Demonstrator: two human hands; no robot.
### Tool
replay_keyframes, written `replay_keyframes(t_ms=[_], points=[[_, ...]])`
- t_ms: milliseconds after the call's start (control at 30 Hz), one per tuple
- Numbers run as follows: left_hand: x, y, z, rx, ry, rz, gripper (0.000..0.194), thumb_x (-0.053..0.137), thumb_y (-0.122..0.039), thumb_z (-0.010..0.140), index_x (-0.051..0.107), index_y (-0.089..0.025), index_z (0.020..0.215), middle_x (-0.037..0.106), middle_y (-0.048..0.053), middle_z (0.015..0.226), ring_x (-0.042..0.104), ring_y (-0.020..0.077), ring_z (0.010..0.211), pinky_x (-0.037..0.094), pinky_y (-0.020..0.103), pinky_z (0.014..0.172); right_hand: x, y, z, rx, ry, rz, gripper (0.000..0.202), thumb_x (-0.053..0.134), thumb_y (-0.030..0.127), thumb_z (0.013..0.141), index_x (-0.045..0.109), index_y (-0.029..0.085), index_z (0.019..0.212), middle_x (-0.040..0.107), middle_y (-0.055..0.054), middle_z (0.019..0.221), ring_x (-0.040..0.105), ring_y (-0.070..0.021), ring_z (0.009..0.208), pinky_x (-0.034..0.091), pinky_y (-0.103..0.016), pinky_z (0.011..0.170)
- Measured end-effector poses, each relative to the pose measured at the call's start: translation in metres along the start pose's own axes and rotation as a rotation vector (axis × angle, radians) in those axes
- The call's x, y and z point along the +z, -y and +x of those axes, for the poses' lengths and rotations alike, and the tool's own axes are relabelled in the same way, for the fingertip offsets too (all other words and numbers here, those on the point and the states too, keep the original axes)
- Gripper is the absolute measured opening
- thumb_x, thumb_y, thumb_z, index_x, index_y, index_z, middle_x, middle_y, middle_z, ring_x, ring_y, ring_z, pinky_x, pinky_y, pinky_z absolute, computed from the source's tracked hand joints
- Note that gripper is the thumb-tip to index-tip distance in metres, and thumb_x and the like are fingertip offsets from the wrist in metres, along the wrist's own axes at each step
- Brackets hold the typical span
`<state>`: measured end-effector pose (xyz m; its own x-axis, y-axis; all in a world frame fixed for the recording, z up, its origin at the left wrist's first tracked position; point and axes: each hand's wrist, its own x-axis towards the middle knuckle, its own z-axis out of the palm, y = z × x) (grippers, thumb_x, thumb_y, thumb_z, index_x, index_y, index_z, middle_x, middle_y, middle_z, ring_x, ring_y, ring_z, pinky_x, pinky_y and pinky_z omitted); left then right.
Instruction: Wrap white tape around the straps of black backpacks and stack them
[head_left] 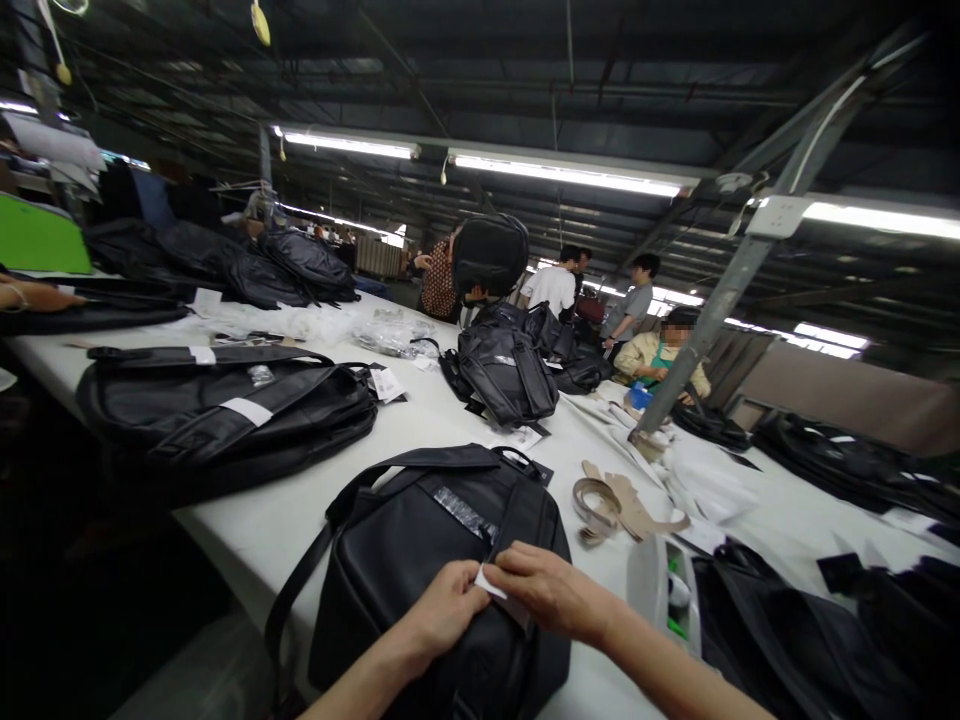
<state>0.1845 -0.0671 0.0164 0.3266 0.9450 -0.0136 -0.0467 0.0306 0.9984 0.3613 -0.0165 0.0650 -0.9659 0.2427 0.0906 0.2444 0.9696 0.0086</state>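
A black backpack (pixel 420 540) lies on the white table (pixel 420 420) right in front of me, its strap hanging off the near edge. My left hand (pixel 446 608) and my right hand (pixel 551 592) both rest on its front and pinch a small white tag (pixel 491 585) between their fingertips. A clear plastic strip (pixel 465 515) sits on the bag just above the tag.
More black backpacks lie at left (pixel 225 410), centre (pixel 506 370) and right (pixel 795 640). Brown paper strips (pixel 622 505) and a white container (pixel 664 590) sit right of my hands. A slanted metal post (pixel 720 300) rises from the table. Several people work at the far end.
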Motion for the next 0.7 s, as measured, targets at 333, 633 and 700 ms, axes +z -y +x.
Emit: replay_keyframes(t_ms=[333, 633, 700], points=[[0.016, 0.023, 0.008, -0.117, -0.119, -0.195, 0.043, 0.056, -0.055, 0.068, 0.054, -0.012, 0.069, 0.050, -0.001, 0.063, 0.043, 0.0123, 0.061, 0.032, 0.025, 0.059, 0.023, 0.012, -0.020, 0.178, -0.110, 0.328, 0.039, 0.035, 0.010, 0.086, 0.045, 0.018, 0.122, 0.055, -0.010, 0.104, 0.047, -0.0191, 0.095, 0.042, -0.033, 0.085], [0.017, 0.028, 0.013, -0.064, -0.213, 0.222, 0.036, 0.045, -0.046, 0.074, 0.056, -0.012, 0.066, 0.056, 0.003, 0.063, 0.049, 0.0160, 0.063, 0.036, 0.025, 0.060, 0.055, 0.040, -0.035, 0.803, -0.728, 0.655, 0.020, 0.049, 0.028, 0.084, 0.060, 0.021, 0.099, 0.056, -0.005, 0.100, 0.053, -0.0178, 0.095, 0.041, -0.030, 0.085], [0.020, 0.026, 0.013, -0.046, -0.206, 0.263, 0.037, 0.045, -0.046, 0.075, 0.056, -0.012, 0.066, 0.056, 0.003, 0.063, 0.049, 0.0167, 0.064, 0.037, 0.025, 0.059, 0.056, 0.045, -0.030, 0.893, -0.728, 0.676, 0.019, 0.058, 0.032, 0.078, 0.063, 0.020, 0.092, 0.057, -0.005, 0.093, 0.054, -0.0182, 0.088, 0.043, -0.030, 0.079]])
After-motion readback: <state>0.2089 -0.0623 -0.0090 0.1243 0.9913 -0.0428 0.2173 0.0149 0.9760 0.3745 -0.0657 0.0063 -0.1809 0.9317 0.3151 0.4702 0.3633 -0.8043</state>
